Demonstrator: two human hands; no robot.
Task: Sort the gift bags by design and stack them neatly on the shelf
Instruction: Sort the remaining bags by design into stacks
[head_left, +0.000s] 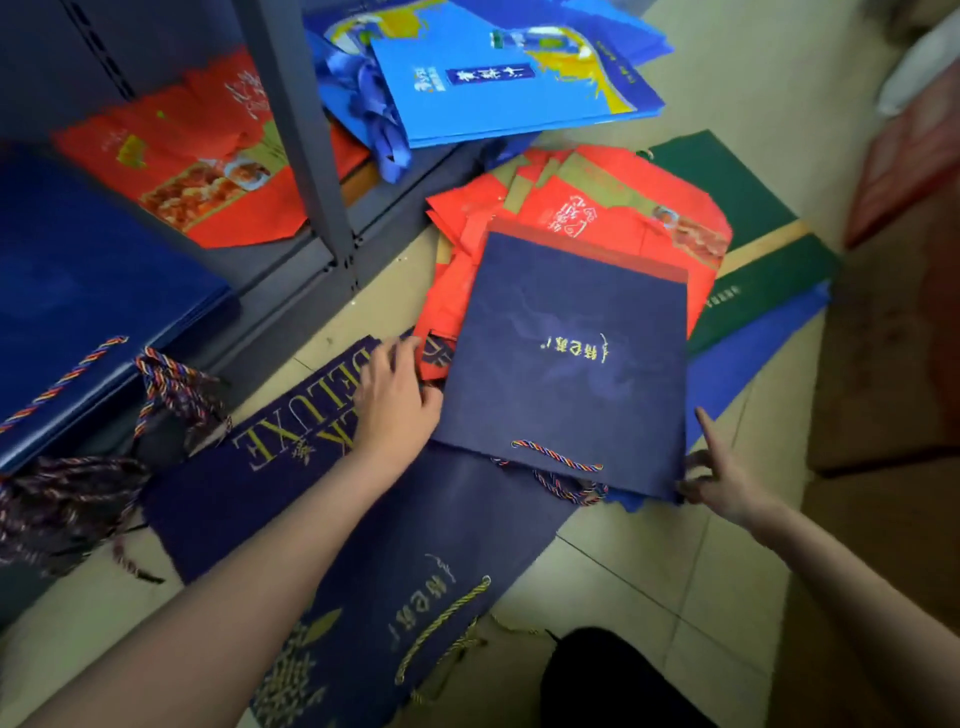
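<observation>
A flat navy paper gift bag with small gold writing and a multicolour braided rope handle (571, 358) is lying on top of a pile of red paper gift bags with food pictures (597, 208) on the pale tiled floor (649, 582). The left hand (397, 395) is resting at the left edge of this navy bag, with fingers bent toward the edge; whether they are really gripping it I cannot tell. The right hand (719, 475) is pinching the near right corner of the same bag, while its index finger is pointing up along the right edge.

Under the left forearm, a long dark navy gift bag with gold "DELUXE" lettering (322, 467) is lying on the floor. Behind the red pile, a dark green flat bag with a tan stripe (748, 249) is showing.

On the grey metal shelf (306, 156), a stack of plain navy bags with braided handles (88, 312) is sitting at the left, more red food-picture bags (182, 171) are lying behind it, and bright blue printed bags (498, 88) are lying to the right of the upright post.
</observation>
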